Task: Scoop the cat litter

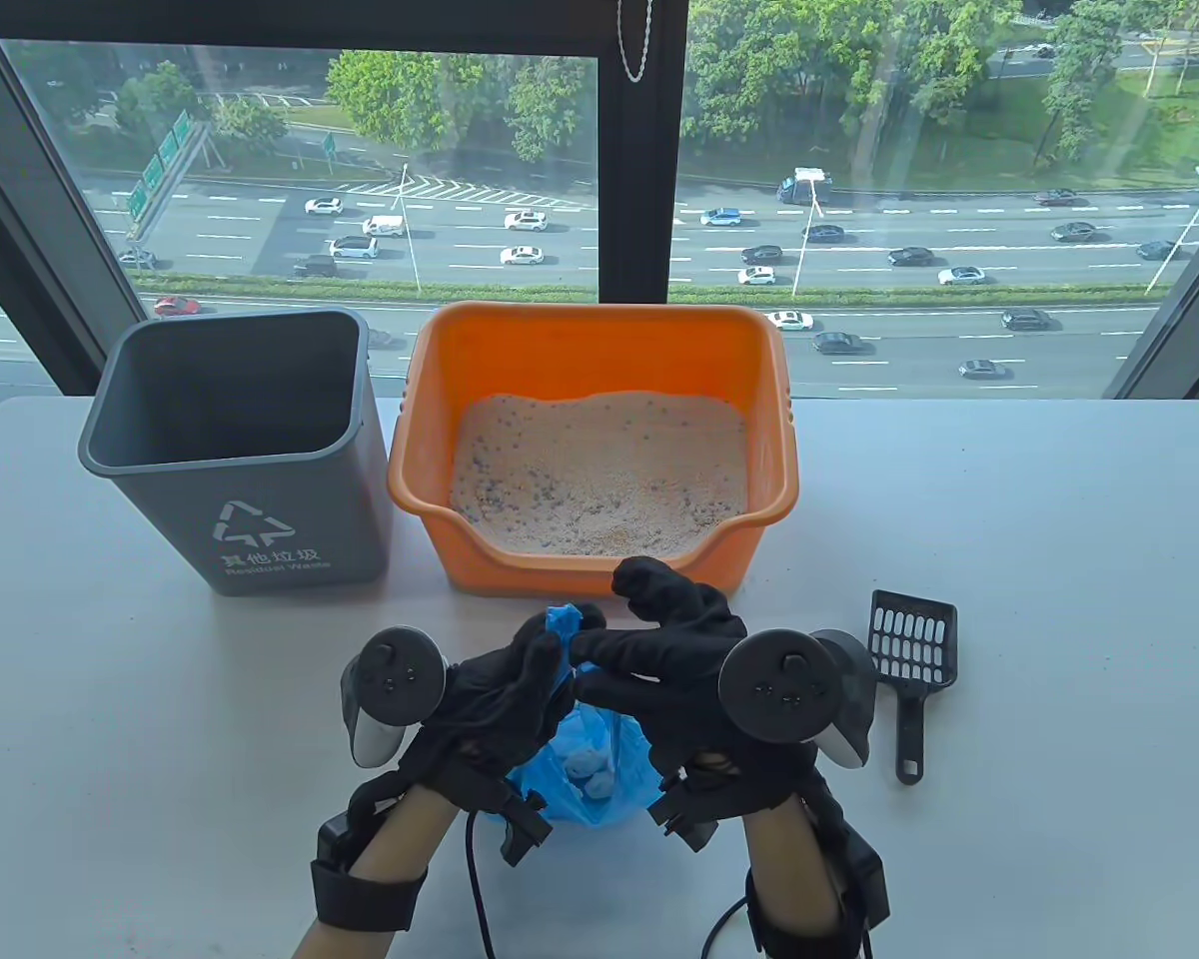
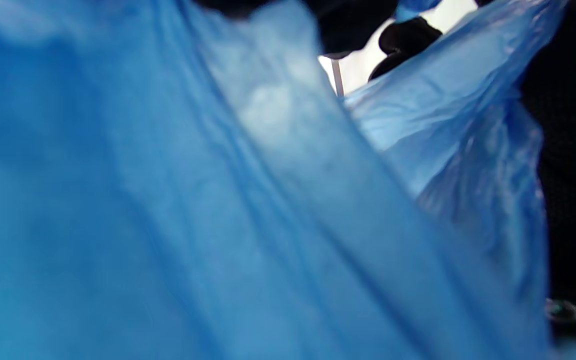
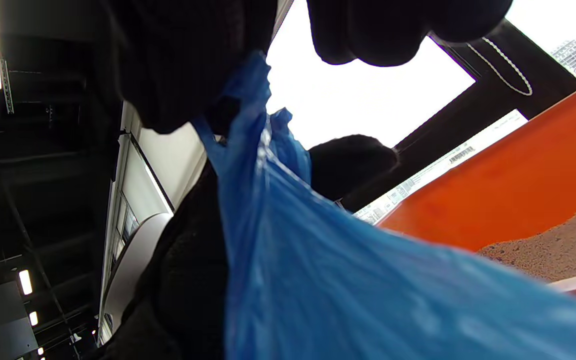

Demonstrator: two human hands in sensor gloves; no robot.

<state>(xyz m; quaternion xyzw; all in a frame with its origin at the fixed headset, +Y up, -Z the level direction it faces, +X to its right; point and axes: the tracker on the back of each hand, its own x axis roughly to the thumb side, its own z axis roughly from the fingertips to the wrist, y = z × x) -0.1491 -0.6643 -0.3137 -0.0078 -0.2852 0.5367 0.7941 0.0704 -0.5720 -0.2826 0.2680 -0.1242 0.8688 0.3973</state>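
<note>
- Cat litter [image 1: 599,470] fills the orange litter tray [image 1: 769,400] at the middle back of the worktop [image 1: 1059,599], straight ahead of both my hands.
- My left hand [image 1: 505,689] pinches the gathered top of a blue plastic bag [image 1: 585,769]; my right hand [image 1: 659,659] closes on the same bunched neck from the other side, fingers curled over it.
- The bag hangs between my wrists, just in front of the tray's low front lip, with pale lumps showing through its side.
- The left wrist view is nearly all blue film; the right wrist view shows the twisted bag top held against my glove, with the tray wall beyond.
- The black scoop [image 1: 911,669] lies flat on the worktop just right of my right hand, handle toward me, slotted blade toward the window; the right hand is plainly the nearer one.
- The grey waste bin [image 1: 250,479] stands left of the tray, touching or almost touching it, nearer my left hand.
- I judge the bag is being tied or closed, so its route runs forward and left to the bin.
</note>
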